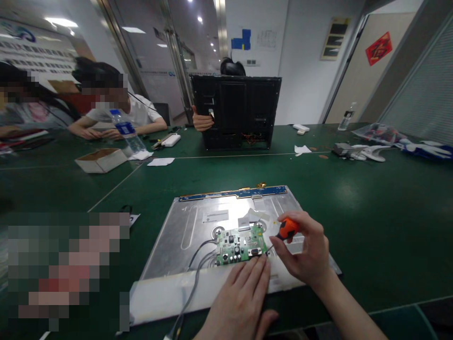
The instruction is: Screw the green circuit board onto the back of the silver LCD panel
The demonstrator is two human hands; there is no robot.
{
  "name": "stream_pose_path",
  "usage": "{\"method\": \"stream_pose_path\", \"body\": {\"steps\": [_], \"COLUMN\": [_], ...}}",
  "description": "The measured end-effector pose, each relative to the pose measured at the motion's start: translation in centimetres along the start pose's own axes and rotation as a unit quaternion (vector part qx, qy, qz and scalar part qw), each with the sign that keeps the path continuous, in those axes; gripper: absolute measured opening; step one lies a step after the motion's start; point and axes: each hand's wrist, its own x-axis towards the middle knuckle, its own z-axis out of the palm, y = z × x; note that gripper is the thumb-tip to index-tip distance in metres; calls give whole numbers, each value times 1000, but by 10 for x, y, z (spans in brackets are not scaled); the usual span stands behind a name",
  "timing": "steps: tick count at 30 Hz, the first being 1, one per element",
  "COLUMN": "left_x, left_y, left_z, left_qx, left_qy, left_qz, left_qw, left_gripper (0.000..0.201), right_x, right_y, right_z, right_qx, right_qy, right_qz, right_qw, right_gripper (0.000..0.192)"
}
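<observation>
A silver metal display panel [166, 236] lies flat in front of me, with a blue circuit strip [233, 193] along its far edge. On its middle sits a green circuit board [226, 241], from which grey cables [198, 278] run toward me. My right hand [311, 250] grips an orange and black screwdriver [288, 229], its thin tip pointing down at the board's right corner. My left hand [244, 293] lies with fingers stretched out over the white strip [170, 295] on the panel's near side, fingertips at the board's near edge.
Across the green table [371, 203] a person holds up a black monitor housing [235, 111]. Two people sit at the left, near a water bottle [125, 130] and a white box [102, 160]. Gloves [366, 152] and another bottle [347, 117] lie or stand at the right.
</observation>
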Motion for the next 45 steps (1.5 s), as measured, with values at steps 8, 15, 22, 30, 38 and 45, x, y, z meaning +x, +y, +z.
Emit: {"method": "stream_pose_path", "body": {"steps": [8, 15, 22, 30, 38, 45], "left_x": [-1, 1, 0, -2, -2, -2], "left_y": [-1, 0, 0, -1, -1, -2], "left_z": [2, 0, 0, 5, 2, 4], "left_qx": [5, 19, 17, 11, 19, 20], "left_qy": [3, -6, 2, 18, 14, 16], "left_qz": [-1, 4, 2, 5, 8, 8], "left_qw": [1000, 1000, 1000, 1000, 1000, 1000], "left_gripper": [64, 60, 60, 65, 63, 64], "right_x": [6, 5, 1, 6, -2, 5], "right_y": [-2, -4, -1, -4, -2, -2], "right_z": [-3, -3, -3, -3, -2, -3], "right_qx": [-41, -41, -8, -58, -15, -16], "right_qy": [19, 0, -4, 15, -1, 6], "right_qz": [-5, 15, 1, 0, 18, -15], "right_qw": [999, 999, 1000, 998, 1000, 1000], "right_gripper": [45, 54, 53, 50, 59, 53]}}
